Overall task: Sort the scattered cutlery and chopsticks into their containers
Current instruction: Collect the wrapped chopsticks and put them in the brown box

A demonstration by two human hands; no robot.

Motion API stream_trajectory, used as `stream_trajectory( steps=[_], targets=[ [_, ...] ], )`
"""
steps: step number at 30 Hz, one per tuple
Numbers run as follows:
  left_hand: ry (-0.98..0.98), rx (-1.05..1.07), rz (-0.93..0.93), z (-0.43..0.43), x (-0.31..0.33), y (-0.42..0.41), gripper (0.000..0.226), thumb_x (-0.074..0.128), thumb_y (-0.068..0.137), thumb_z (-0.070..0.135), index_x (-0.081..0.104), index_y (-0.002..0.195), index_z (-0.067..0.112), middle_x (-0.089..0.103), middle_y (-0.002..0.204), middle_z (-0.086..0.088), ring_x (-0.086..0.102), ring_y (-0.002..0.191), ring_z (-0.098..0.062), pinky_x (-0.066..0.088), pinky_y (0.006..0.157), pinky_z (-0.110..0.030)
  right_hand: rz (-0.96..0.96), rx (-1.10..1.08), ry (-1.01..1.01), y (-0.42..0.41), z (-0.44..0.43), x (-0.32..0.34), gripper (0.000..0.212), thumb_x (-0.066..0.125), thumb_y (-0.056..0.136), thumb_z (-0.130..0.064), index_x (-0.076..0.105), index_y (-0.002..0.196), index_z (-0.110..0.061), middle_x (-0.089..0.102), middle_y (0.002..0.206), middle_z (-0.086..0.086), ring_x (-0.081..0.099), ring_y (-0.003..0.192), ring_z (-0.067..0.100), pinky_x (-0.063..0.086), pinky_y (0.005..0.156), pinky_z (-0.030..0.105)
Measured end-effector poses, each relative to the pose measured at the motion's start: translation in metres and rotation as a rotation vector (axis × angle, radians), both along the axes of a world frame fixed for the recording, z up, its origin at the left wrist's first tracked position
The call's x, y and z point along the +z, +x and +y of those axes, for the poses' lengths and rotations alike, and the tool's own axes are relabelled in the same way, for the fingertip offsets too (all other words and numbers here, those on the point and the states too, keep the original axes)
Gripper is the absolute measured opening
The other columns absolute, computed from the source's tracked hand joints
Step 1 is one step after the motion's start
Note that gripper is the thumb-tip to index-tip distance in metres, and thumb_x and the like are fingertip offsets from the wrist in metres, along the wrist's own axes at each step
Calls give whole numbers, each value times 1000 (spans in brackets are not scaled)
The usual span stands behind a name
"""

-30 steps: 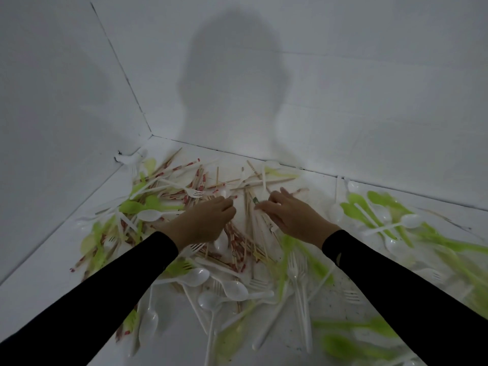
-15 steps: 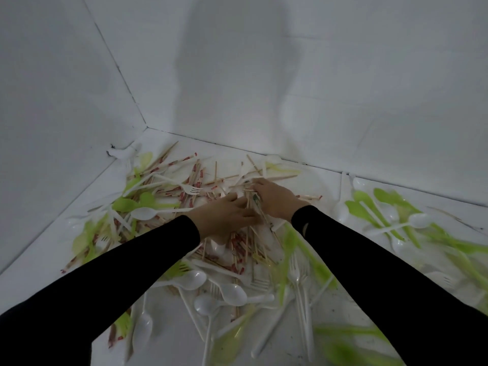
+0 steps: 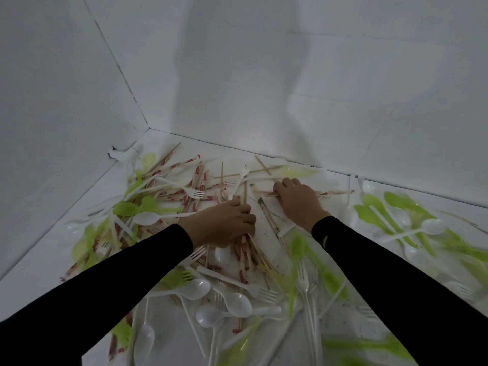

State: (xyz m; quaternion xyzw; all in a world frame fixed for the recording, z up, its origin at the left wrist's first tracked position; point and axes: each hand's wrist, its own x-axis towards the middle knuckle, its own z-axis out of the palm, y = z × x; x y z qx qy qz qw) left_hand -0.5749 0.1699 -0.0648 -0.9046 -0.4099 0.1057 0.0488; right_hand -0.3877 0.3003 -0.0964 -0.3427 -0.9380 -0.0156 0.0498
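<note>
Scattered cutlery covers a white surface: wooden chopsticks with red-printed wrappers (image 3: 196,178), white plastic spoons (image 3: 237,303), white forks (image 3: 194,192) and green spoons and forks (image 3: 369,210). My left hand (image 3: 224,224) grips a bundle of chopsticks (image 3: 244,249) in the middle of the pile; their ends stick out above and below the fist. My right hand (image 3: 297,199) lies further back and to the right, its fingers curled round a chopstick (image 3: 335,192) lying flat. No container is in view.
White walls (image 3: 79,101) close the surface at the left and the back and meet in a corner (image 3: 148,128). More green and white cutlery (image 3: 427,228) lies at the right. My black sleeves (image 3: 396,273) cross the front part of the pile.
My right hand has moved away from the left one, to the back right, onto a lying chopstick. My left hand has stayed in the middle, holding its bundle. The camera has tilted down a little.
</note>
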Motion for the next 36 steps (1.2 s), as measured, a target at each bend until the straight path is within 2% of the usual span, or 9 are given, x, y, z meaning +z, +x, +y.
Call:
stream_trajectory(
  steps=[5, 11, 17, 22, 26, 28, 30, 33, 36],
  targets=[
    [114, -26, -123, -2, -12, 0, 21, 57, 80, 17, 67, 99, 20, 68, 92, 3, 55, 80, -18, 45, 70, -29, 127, -145, -56, 29, 14, 18, 23, 37, 105, -24, 54, 117, -15, 65, 91, 7, 53, 96, 27, 40, 60, 34],
    [198, 7, -108, -2, -23, 8, 34, 39, 89, 20, 68, 108, 19, 65, 98, 1, 48, 86, -18, 33, 76, -28, -68, -262, -139, 39, 18, 18, 31, 37, 103, -28, 61, 113, -11, 67, 106, 10, 52, 107, 30, 37, 86, 37],
    [299, 63, -127, 1, -28, 7, 29, 64, 78, 21, 62, 107, 20, 62, 113, 1, 44, 104, -24, 32, 92, -39, -23, -283, -232, 22, -1, 12, 35, 42, 102, -41, 63, 107, -14, 67, 106, 5, 61, 103, 26, 38, 89, 35],
    [310, 176, -153, 6, -5, -6, 28, 65, 76, 29, 62, 103, 20, 66, 114, 1, 49, 123, -26, 26, 106, -47, 61, -370, -287, 14, -10, 13, 24, 48, 99, -26, 63, 102, -7, 65, 102, 10, 61, 93, 29, 45, 79, 34],
    [234, 271, -289, 11, 9, -20, 21, 67, 82, 13, 58, 100, 13, 66, 84, 0, 66, 84, -21, 30, 107, -35, 369, -464, -464, 17, -9, 25, 18, 58, 92, -24, 59, 89, -7, 56, 88, 4, 53, 78, 23, 39, 65, 30],
    [107, 429, -474, 11, 18, -20, 17, 58, 90, 10, 53, 106, 10, 60, 82, 0, 60, 76, -21, 44, 82, -32, 573, -473, -475, 21, -6, 35, 18, 61, 90, -22, 52, 78, -11, 52, 78, 1, 49, 73, 21, 34, 63, 28],
    [26, 598, -694, 11, 25, -16, 13, 52, 95, 11, 46, 106, 15, 54, 78, 4, 53, 67, -14, 41, 64, -27, 813, -481, -481, 24, -3, 51, 19, 65, 87, -19, 54, 75, -11, 54, 72, -1, 49, 68, 15, 33, 59, 21],
    [164, 704, -926, 18, 34, -11, 16, 53, 99, 23, 38, 95, 20, 46, 66, 10, 45, 53, -2, 34, 50, -16, 1110, -472, -522, 26, -1, 85, 12, 68, 89, -22, 63, 83, -13, 61, 76, -10, 50, 64, -3, 37, 61, 8],
    [251, 751, -996, 24, 43, -5, 20, 53, 99, 26, 39, 91, 14, 48, 61, 5, 46, 49, -5, 34, 46, -19, 1293, -419, -552, 27, -2, 114, 14, 62, 95, -27, 62, 90, -14, 60, 78, -15, 46, 62, -4, 36, 61, 10]
  ],
)
